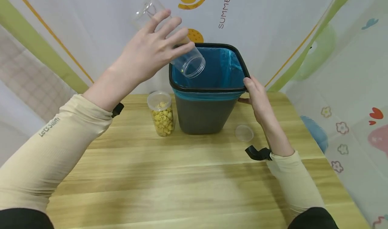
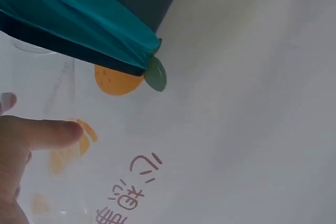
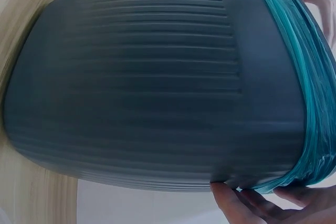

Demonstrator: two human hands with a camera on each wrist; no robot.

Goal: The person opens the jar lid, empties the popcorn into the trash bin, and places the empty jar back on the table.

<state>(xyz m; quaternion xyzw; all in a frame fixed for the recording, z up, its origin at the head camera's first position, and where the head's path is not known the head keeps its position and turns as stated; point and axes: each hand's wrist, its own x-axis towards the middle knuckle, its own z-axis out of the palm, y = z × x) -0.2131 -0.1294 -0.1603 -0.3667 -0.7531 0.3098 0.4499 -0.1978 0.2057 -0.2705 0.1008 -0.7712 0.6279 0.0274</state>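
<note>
Head view: your left hand (image 1: 157, 44) grips the clear jar (image 1: 188, 58), fingers curved round its wall, the jar tilted mouth-down over the bin (image 1: 202, 116), towards its left side. Your right hand (image 1: 257, 96) holds the bin's right rim, thumb on top; the right wrist view puts fingertips against the outer wall and liner (image 3: 314, 124). A yellow crumb appears to sit just inside the jar's mouth.

Risks, in judgement: a loosened grip on smooth plastic could drop the jar into the bin. Drift to the left could send crumbs outside the rim. A hard pull by your right hand could drag the liner loose or shift the bin, toppling the popcorn jar (image 1: 163, 121) standing just beside it. Your right forearm could sweep the loose lid (image 1: 244, 133) across the table (image 1: 182, 178)
</note>
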